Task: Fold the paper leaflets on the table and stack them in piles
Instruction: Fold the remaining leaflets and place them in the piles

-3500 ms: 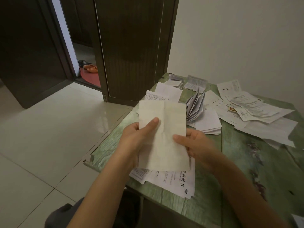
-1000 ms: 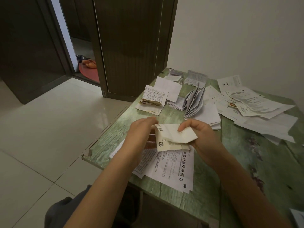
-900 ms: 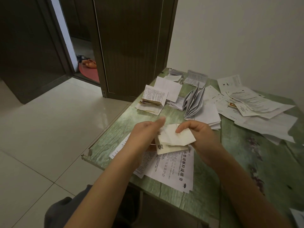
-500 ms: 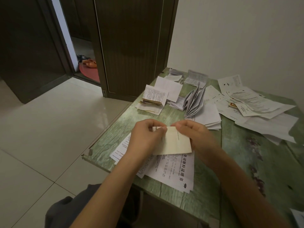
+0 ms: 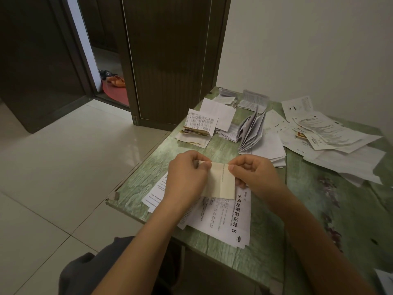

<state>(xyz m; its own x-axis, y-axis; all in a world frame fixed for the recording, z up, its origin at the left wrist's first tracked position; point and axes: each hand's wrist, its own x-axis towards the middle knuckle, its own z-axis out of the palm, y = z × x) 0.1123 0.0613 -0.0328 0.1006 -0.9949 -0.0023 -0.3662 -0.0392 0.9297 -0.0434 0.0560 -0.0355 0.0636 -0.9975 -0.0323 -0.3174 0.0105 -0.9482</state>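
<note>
Slippage is your risk: fingers of your left hand pinch the top edge of the folded leaflet, held over printed sheets; your right hand pinches alongside. Uneven pressure could skew the crease, or nudge those sheets off the tabletop.

Leaflet from open sheet to small fold

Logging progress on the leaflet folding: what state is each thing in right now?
cream leaflet, folded, pinched at its top edge by both hands
left hand, pinching the leaflet's top left
right hand, pinching its top right
printed sheets under the hands, unfolded, flat on the table
small pile, folded, stacked
fanned leaflets, folded, springing open
loose sheets at right, unfolded, overlapping
</note>
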